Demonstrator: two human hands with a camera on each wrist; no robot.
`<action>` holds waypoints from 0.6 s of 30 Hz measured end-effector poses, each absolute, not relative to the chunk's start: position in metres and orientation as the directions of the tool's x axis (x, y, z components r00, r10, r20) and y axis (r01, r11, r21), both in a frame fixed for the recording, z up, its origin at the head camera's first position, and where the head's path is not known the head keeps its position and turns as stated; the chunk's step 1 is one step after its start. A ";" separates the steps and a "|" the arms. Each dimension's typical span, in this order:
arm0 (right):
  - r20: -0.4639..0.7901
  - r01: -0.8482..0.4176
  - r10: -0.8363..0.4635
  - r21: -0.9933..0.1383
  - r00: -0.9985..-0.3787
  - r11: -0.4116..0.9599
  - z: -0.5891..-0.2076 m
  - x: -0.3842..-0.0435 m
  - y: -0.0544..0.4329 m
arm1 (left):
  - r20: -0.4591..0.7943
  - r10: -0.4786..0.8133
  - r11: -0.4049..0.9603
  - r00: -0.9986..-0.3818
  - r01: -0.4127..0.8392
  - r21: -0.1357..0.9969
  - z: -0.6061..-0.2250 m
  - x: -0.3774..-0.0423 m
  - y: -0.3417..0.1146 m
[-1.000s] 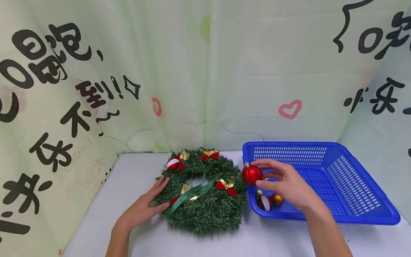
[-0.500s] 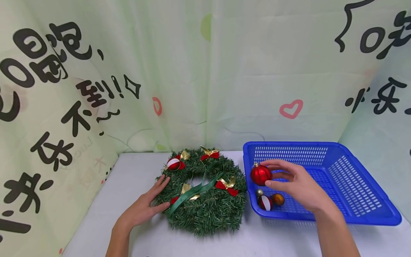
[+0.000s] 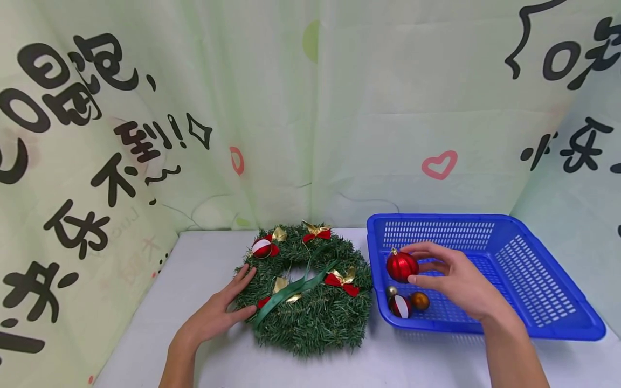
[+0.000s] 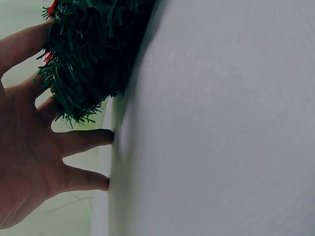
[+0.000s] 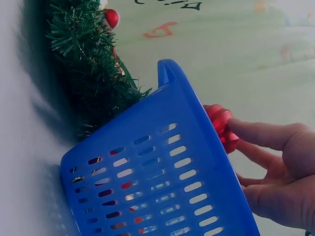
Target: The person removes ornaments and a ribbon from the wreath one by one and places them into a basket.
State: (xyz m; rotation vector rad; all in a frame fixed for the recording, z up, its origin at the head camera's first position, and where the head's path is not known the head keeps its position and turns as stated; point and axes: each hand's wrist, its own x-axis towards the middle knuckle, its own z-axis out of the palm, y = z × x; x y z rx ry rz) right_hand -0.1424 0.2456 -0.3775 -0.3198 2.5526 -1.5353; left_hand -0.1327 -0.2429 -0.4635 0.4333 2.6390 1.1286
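My right hand (image 3: 451, 275) pinches a shiny red ribbed Christmas ball (image 3: 402, 266) with a gold cap, held over the left end of the blue plastic basket (image 3: 485, 325). In the right wrist view the red ball (image 5: 222, 129) shows past the basket's rim. My left hand (image 3: 220, 312) rests with fingers spread against the left side of a green wreath (image 3: 320, 328). In the left wrist view, two fingertips of that hand (image 4: 29, 142) touch the table and others touch the wreath. Red and gold bows (image 3: 342, 281), a red-and-white ball (image 3: 262, 248) and a green ribbon (image 3: 296, 285) lie on the wreath.
Inside the basket's near left corner lie a red-and-white ball (image 3: 400, 306), an orange-gold ball (image 3: 419, 300) and a small silvery ball (image 3: 391, 291). The white table (image 3: 194, 269) meets a printed curtain (image 3: 291, 134) behind. The wreath stands close beside the basket's left wall.
My right hand has carried the red ball rightward, from the basket's left rim to over its inside. The left hand and the wreath have stayed in place.
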 end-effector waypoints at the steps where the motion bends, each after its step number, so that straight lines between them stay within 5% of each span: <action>1: -0.018 -0.105 -0.256 -0.882 -0.967 0.459 -0.378 -0.143 0.246 | -0.101 0.360 0.659 -0.927 0.177 0.731 -0.464 -0.133 -0.243; 18: -0.077 -0.075 -0.281 -0.866 -0.957 0.494 -0.386 -0.145 0.251 | -0.102 0.360 0.662 -0.927 0.177 0.729 -0.462 -0.133 -0.242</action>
